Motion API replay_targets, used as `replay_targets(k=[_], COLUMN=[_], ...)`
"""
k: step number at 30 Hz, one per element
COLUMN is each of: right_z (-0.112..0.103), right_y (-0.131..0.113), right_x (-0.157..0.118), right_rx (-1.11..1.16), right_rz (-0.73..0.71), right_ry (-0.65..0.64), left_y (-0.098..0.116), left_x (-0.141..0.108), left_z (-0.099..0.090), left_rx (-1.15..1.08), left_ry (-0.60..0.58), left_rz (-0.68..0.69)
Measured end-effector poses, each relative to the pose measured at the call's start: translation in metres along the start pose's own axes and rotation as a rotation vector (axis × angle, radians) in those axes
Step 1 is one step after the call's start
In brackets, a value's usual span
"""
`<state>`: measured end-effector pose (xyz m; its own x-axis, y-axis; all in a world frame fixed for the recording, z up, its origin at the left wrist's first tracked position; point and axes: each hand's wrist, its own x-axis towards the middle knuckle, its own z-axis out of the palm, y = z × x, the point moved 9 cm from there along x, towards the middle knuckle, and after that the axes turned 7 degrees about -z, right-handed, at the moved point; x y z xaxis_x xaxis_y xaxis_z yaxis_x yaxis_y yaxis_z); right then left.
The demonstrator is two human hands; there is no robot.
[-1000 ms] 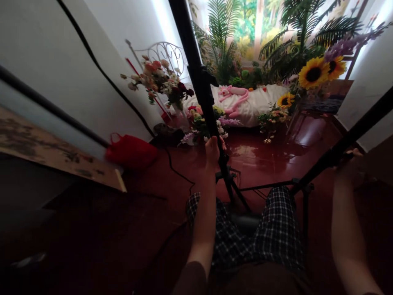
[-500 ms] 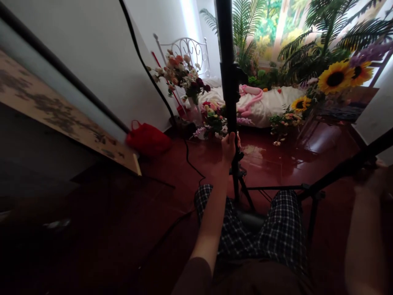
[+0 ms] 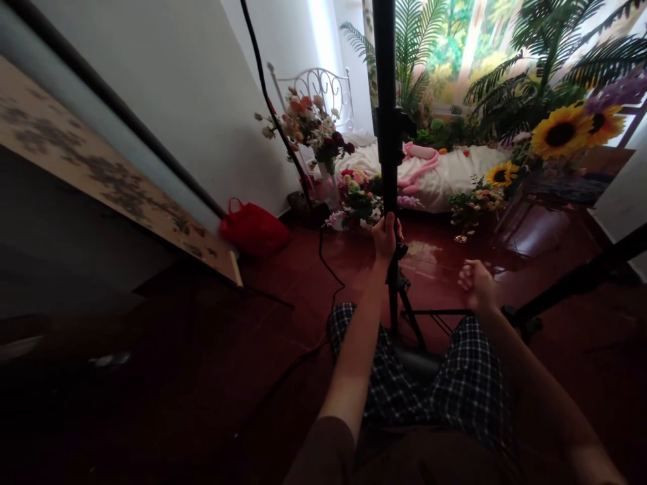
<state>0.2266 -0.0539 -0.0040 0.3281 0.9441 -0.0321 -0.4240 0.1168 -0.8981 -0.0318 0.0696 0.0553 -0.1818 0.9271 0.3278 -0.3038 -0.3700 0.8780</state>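
- Left hand (image 3: 387, 237): fingers wrapped round the upright black pole (image 3: 388, 175), closed on it, thumb pointing up along the shaft.
- Right hand (image 3: 478, 283): fingers half open, loosely curled, nothing seen in them; to the right of the left fingers, apart from the upright black pole.
- Upright black pole: inside left fingers, runs up and down from them; thick collar (image 3: 391, 138) above the grip, small dark knob (image 3: 402, 251) just below it.
- Below left fingers: thin legs (image 3: 412, 316) splay near the person's knees.
- Slanted black pole (image 3: 581, 277): right of the right fingers, not gripped. Right forearm passes in front of its low end; contact, cannot tell.
- Step in hand, judging by pose: upright black pole being steadied one-handed, right hand free.
- Next move, if on that pole, would call for a firm left grip and right fingers opened wider, brought left to collar or knob. Which one, cannot tell.
- Beyond left fingers: flowers (image 3: 358, 195), bed (image 3: 455, 178). Left of them: red bag (image 3: 255, 229) on floor (image 3: 298, 269).
- Sunflowers (image 3: 561, 131): beyond and right of right fingers.
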Motion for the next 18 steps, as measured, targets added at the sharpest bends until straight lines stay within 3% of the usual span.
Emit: replay_targets(k=[4, 8, 12, 15, 18], right_z=[0.093, 0.155, 0.177, 0.184, 0.190], right_y=[0.044, 0.085, 0.101, 0.102, 0.100], right_x=[-0.009, -0.030, -0.043, -0.047, -0.049], right_rx=[0.065, 0.172, 0.446, 0.663, 0.841], right_rz=[0.193, 0.616, 0.888, 0.943, 0.931], right_ry=[-0.198, -0.435, -0.609, -0.682, -0.629], left_y=[0.003, 0.002, 0.005, 0.004, 0.002], left_x=[-0.004, -0.006, -0.008, -0.008, -0.008], left_z=[0.001, 0.004, 0.004, 0.005, 0.006], left_rx=[0.039, 0.021, -0.008, -0.013, -0.010], left_ry=[-0.016, -0.042, -0.052, -0.063, -0.080], left_rz=[0.000, -0.027, -0.009, -0.021, -0.024])
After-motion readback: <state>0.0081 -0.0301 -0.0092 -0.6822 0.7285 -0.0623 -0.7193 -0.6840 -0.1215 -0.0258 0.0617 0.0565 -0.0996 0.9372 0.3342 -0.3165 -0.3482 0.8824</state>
